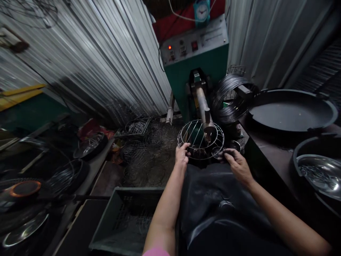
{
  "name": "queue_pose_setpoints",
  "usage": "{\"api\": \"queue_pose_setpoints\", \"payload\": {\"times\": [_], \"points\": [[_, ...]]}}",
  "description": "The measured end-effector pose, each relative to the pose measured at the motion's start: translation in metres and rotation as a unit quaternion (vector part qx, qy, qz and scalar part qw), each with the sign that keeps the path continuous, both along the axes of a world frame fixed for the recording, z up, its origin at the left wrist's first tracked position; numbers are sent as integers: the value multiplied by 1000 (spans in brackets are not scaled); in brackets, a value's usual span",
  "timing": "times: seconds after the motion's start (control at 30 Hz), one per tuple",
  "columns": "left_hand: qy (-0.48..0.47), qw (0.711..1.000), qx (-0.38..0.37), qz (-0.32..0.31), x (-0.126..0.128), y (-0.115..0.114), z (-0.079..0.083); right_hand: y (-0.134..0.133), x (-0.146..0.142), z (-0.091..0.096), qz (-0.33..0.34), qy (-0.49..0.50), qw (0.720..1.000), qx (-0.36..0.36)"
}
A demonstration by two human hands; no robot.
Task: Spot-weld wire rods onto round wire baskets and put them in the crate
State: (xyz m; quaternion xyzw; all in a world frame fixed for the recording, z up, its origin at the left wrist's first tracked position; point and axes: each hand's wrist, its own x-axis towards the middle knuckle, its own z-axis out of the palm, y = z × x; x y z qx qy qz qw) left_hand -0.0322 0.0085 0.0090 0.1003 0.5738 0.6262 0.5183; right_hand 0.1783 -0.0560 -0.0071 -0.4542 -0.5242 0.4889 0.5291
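Observation:
A round wire basket (200, 139) sits under the metal arm (204, 111) of a green machine (196, 64). My left hand (182, 153) is closed on the basket's near left rim. My right hand (236, 163) is curled on the rim at the near right, fingers pinched round a wire. The arm's tip reaches down into the basket's middle. A dark apron (218, 202) covers my lap below both forearms.
A coil of dark wire (229, 96) hangs right of the machine. A large black pan (291, 111) and a steel bowl (321, 174) sit on the right bench. Finished wire baskets (138, 142) pile on the floor. A grey crate (128, 220) stands at lower left.

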Motion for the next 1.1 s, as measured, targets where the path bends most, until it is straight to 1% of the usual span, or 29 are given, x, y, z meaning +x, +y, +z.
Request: {"api": "queue_pose_setpoints", "payload": {"times": [0.07,0.13,0.23,0.3,0.4,0.57,0.87,1.1], "points": [[20,999,28,-2,3,-2,-2,16,-16,4,21,-14,1000,2],[35,998,45,-3,3,-4,-3,27,-25,-1,41,-67,997,-2],[44,997,58,-3,1,-5,-6,33,-28,-11,47,-124,991,4],[41,997,66,-5,1,-5,-6,33,-27,-13,42,-127,991,6],[43,996,73,-7,3,-5,-6,32,-26,-9,38,-122,992,5],[46,997,60,-6,4,-5,-7,33,-26,-4,36,-132,991,14],[44,998,47,2,1,2,-9,41,-28,-4,40,-134,990,26],[35,999,31,11,3,9,-11,49,-28,-2,29,-148,988,37]]}}
